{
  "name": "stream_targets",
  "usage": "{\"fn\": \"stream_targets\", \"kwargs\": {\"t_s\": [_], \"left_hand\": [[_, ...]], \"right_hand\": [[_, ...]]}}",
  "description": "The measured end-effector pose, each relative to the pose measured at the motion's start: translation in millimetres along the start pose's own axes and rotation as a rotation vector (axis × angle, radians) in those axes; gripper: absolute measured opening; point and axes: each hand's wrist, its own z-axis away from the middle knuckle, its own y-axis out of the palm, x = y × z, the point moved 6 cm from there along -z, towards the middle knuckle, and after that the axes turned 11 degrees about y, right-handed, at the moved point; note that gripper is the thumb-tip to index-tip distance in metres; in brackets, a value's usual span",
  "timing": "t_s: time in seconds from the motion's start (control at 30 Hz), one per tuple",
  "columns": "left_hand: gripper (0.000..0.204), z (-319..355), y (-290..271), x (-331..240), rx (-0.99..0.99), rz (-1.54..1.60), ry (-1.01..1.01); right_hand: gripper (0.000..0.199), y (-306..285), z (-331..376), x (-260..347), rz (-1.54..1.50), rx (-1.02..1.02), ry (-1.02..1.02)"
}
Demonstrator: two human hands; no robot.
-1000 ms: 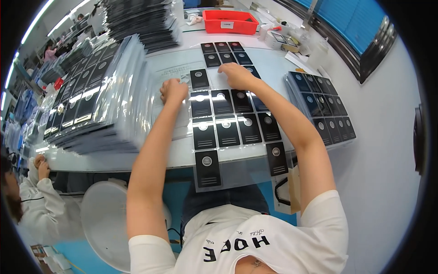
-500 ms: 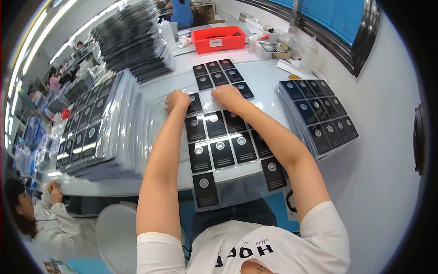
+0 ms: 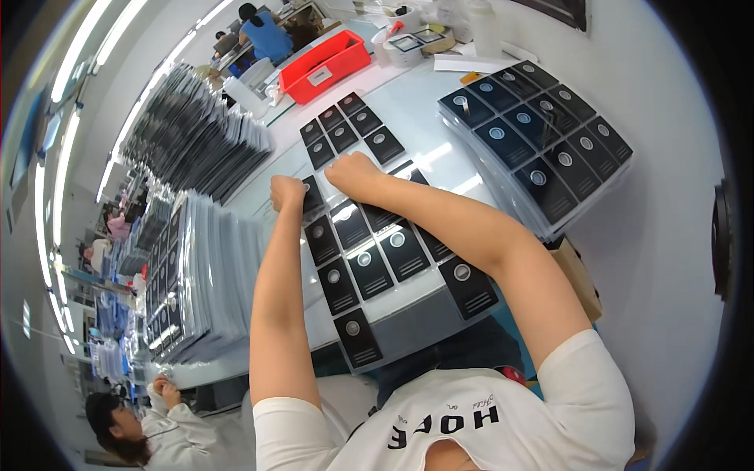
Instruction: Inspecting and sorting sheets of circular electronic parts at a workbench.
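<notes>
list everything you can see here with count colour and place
laid-out cards: many, black, some hidden, mid-table
right stack of card sheets: one, black and clear, table's right
left stack of card sheets: one, black and clear, table's left
far stack: one, dark and clear, beyond left stack
bin: one, red, far side
tubs: several, white, right of bin
table: one, whitish, centre
ceiling lights: several, white, upper left
co-workers: at least two, white and blue clothing, lower left and far end
left grip: one, bare, beside a card
right grip: one, bare, over the cards' middle
shirt: one, white, bottom
</notes>
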Motion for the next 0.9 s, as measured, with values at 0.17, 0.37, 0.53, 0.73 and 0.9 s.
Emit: {"fn": "stream_targets", "kwargs": {"t_s": [0.17,0.37,0.53,0.73,0.9], "left_hand": [[0.034,-25,9,-45,-0.229,0.235,0.062],[0.033,-116,37,78,-0.119,-0.011,0.122],[0.036,-82,50,64,-0.038,1.02,-0.148],[0.032,-7,15,80,0.131,1.402,-0.077],[0.029,-5,2,92,0.16,1.512,-0.12]], "right_hand": [[0.008,0,12,-28,0.028,-0.171,0.015],[0.016,7,2,17,-0.064,0.044,-0.009],[0.022,17,-5,-18,0.03,0.11,0.104],[0.028,10,-7,8,0.032,0.213,0.095],[0.054,16,-23,11,-0.22,0.399,0.039]]}}
